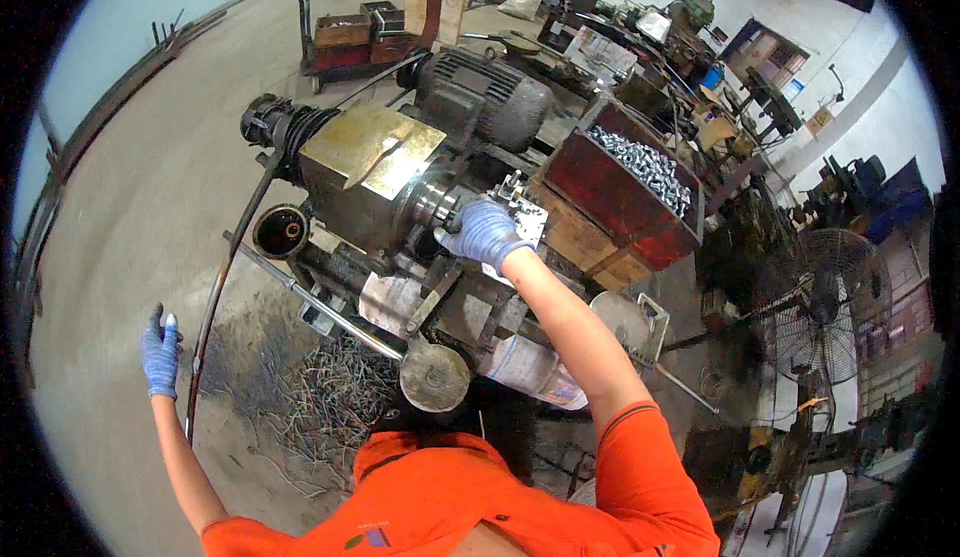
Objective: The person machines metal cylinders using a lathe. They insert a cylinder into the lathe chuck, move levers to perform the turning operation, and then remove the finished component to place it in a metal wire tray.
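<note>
A lathe-like machine stands before me, with a brass-coloured cover (365,147) on its headstock and a bright metal spindle (430,202) at its right end. My right hand (485,234), in a blue-grey knit glove, reaches to that spindle. Its fingers are bent against the spindle's front end, and whatever lies in them is hidden. To the left, my left hand (160,354), gloved alike, is held out over the floor with its fingers extended, nothing in it. Close to it a long dark rod (218,292) slants up to the machine; the hand appears apart from it.
Right of the spindle, a red box (612,192) holds many small metal parts. An electric motor (485,97) sits behind the headstock. Metal shavings (330,397) cover the floor below, near a round grey disc (435,377). A fan (825,287) stands at right, a loaded trolley (342,55) far behind.
</note>
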`<state>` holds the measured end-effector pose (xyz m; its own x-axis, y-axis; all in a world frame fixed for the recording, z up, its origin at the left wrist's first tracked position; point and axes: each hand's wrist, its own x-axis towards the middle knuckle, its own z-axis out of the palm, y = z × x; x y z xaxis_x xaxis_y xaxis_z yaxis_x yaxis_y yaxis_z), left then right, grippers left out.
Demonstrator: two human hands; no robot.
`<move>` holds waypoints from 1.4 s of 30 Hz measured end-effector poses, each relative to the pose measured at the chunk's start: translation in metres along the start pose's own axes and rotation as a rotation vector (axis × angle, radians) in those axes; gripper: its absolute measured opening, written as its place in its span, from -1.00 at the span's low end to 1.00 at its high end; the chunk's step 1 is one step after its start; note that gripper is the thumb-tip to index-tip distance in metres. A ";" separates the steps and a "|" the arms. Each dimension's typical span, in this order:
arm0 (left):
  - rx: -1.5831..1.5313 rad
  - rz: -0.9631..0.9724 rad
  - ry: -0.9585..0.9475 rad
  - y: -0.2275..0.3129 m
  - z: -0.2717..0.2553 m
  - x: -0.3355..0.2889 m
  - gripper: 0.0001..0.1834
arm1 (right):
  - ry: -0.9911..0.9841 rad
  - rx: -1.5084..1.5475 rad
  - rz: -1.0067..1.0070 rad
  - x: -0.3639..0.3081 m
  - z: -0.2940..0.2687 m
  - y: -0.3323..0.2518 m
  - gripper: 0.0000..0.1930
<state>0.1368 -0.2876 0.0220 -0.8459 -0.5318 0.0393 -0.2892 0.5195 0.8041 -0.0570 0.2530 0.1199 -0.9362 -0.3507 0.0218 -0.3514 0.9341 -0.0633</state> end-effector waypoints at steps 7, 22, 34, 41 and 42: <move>0.217 0.155 -0.023 0.012 0.019 -0.056 -0.48 | -0.005 0.085 -0.011 0.005 -0.003 -0.007 -0.45; 1.121 0.615 0.119 -0.031 -0.009 0.073 -0.73 | -0.051 0.101 0.029 0.009 0.003 -0.011 -0.44; 0.620 0.435 0.210 0.041 0.026 0.106 -0.66 | 0.218 0.071 -0.046 -0.025 -0.019 -0.026 -0.54; 0.172 0.889 0.100 0.266 0.133 -0.001 -0.41 | 0.565 0.315 -0.182 -0.140 -0.021 -0.019 -0.78; 0.303 0.784 -0.029 0.291 0.144 -0.012 -0.35 | 0.560 0.316 -0.151 -0.158 -0.009 -0.007 -0.78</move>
<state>-0.0016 -0.0334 0.1702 -0.8621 0.0732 0.5014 0.2828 0.8906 0.3561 0.0937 0.3030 0.1257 -0.7661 -0.3083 0.5639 -0.5410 0.7830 -0.3069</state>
